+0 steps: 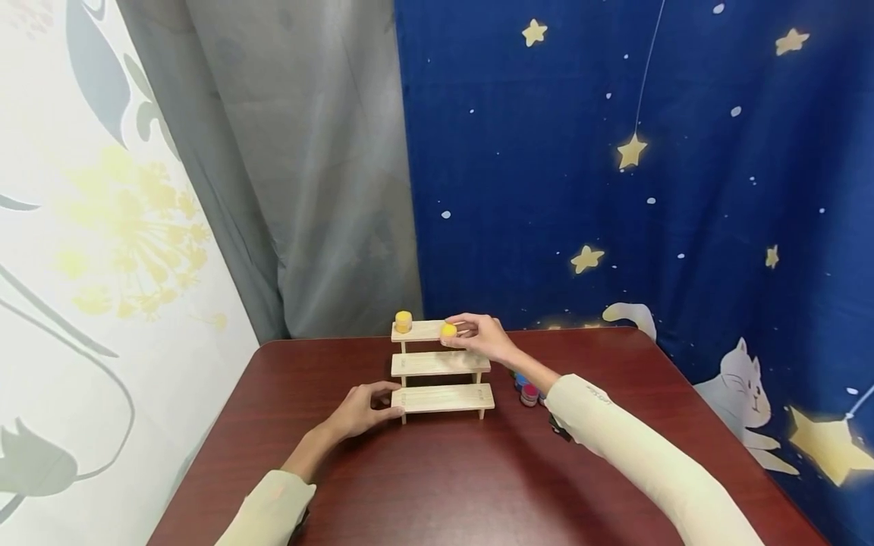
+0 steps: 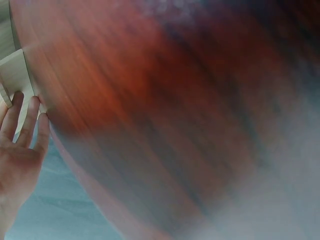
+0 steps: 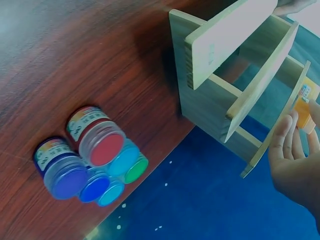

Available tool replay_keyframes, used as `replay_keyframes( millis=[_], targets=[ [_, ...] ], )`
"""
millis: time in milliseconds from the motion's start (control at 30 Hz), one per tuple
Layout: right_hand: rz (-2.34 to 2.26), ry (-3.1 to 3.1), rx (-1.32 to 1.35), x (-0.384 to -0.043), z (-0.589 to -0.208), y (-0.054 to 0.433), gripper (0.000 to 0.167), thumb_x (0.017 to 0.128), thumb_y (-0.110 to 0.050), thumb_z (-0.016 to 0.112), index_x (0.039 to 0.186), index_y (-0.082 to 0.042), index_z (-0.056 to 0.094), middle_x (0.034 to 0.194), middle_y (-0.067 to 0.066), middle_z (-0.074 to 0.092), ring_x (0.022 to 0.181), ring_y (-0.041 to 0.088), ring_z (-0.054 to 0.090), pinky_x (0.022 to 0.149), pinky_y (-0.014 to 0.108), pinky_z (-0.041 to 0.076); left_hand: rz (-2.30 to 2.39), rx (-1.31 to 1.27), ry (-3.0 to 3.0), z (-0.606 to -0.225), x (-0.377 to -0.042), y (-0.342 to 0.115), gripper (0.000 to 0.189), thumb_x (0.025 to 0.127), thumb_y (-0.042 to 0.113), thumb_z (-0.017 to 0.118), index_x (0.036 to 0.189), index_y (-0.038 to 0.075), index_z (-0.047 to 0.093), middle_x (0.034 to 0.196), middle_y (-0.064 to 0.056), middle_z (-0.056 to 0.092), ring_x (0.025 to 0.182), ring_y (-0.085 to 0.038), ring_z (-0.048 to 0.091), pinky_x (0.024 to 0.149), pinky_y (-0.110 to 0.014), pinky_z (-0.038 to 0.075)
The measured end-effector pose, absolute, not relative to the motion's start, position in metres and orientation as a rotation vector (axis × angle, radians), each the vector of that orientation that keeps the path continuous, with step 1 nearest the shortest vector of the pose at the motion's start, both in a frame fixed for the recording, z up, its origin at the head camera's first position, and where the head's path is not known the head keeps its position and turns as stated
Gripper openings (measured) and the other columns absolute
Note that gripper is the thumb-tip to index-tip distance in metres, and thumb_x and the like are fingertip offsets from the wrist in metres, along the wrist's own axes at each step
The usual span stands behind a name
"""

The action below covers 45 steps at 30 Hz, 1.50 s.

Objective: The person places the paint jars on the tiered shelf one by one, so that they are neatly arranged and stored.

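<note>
A three-step wooden rack [image 1: 442, 398] stands on the table. My left hand [image 1: 365, 409] grips the left end of its lowest step, thumb at the front and fingers behind; in the left wrist view the fingers lie against the side panel [image 2: 19, 75]. With thumb and fingers, my right hand [image 1: 483, 337] pinches a yellow paint jar [image 1: 448, 331] at the right end of the top step. Its orange side and label show in the right wrist view, partly hidden by the fingers. Another yellow paint jar [image 1: 403, 322] sits upright on the top step's left end.
Right of the rack, several paint jars stand grouped on the table: a red jar [image 3: 102, 142], a purple one [image 3: 62, 172], blue ones and a green one [image 3: 136, 171]. The dark red table [image 1: 437, 485] ends close behind the rack, before grey and blue curtains [image 1: 532, 189].
</note>
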State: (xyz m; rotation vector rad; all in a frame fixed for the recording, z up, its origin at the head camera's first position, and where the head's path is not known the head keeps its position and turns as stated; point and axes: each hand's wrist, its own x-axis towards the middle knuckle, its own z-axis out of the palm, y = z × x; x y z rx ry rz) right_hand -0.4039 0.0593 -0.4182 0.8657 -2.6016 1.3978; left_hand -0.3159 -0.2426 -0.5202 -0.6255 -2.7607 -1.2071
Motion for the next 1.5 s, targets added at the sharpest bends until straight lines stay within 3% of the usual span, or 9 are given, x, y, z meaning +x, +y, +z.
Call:
replay_keyframes(
  millis=[200, 400, 667, 933, 1167, 1500],
  targets=[
    [1.387, -2.604, 0.842, -0.409, -0.418, 0.051, 0.047, 0.088, -0.022, 0.086, 0.131, -0.011, 0.071, 0.114, 0.009, 0.077, 0.095, 0.02, 0.075, 0.074, 0.035, 0.06, -1.22, -0.637, -2.749, -0.523, -0.315, -0.243, 0.046, 0.089, 0.033, 0.085, 0.128, 0.012, 0.071, 0.101, 0.002, 0.075, 0.094, -0.018, 0.071, 0.082, -0.038, 0.057],
    [1.397, -2.586, 0.85, -0.418, -0.417, 0.043, 0.047, 0.089, -0.017, 0.085, 0.132, -0.007, 0.07, 0.114, 0.012, 0.076, 0.092, 0.024, 0.075, 0.065, 0.031, 0.058, -1.215, -0.634, -2.748, -0.524, -0.314, -0.242, 0.047, 0.089, 0.035, 0.085, 0.128, 0.013, 0.071, 0.104, 0.003, 0.075, 0.095, -0.015, 0.07, 0.083, -0.038, 0.057],
    [1.39, -2.613, 0.82, -0.429, -0.419, 0.037, 0.05, 0.09, -0.017, 0.084, 0.135, -0.002, 0.068, 0.119, 0.012, 0.075, 0.106, 0.025, 0.074, 0.077, 0.032, 0.06, -1.217, -0.638, -2.749, -0.522, -0.313, -0.239, 0.048, 0.089, 0.036, 0.084, 0.129, 0.014, 0.071, 0.108, 0.001, 0.076, 0.1, -0.014, 0.071, 0.087, -0.039, 0.057],
    [1.395, -2.621, 0.806, -0.433, -0.419, 0.035, 0.045, 0.09, -0.018, 0.084, 0.132, -0.009, 0.071, 0.12, 0.011, 0.075, 0.108, 0.023, 0.073, 0.087, 0.036, 0.059, -1.21, -0.626, -2.766, -0.522, -0.315, -0.237, 0.049, 0.089, 0.037, 0.084, 0.13, 0.014, 0.07, 0.111, 0.001, 0.076, 0.103, -0.013, 0.07, 0.089, -0.04, 0.056],
    [1.368, -2.66, 0.791, -0.435, -0.418, 0.035, 0.049, 0.092, -0.02, 0.083, 0.136, -0.007, 0.068, 0.123, 0.01, 0.074, 0.11, 0.023, 0.072, 0.085, 0.035, 0.059, -1.199, -0.621, -2.767, -0.522, -0.316, -0.238, 0.047, 0.089, 0.036, 0.084, 0.13, 0.015, 0.07, 0.108, 0.002, 0.075, 0.1, -0.013, 0.07, 0.087, -0.039, 0.056],
    [1.432, -2.685, 0.811, -0.432, -0.413, 0.034, 0.058, 0.09, -0.012, 0.083, 0.143, -0.003, 0.06, 0.12, 0.016, 0.074, 0.108, 0.028, 0.073, 0.083, 0.036, 0.059, -1.209, -0.614, -2.759, -0.522, -0.314, -0.243, 0.047, 0.089, 0.035, 0.084, 0.129, 0.015, 0.071, 0.105, 0.003, 0.075, 0.096, -0.015, 0.07, 0.084, -0.039, 0.056]
  ],
)
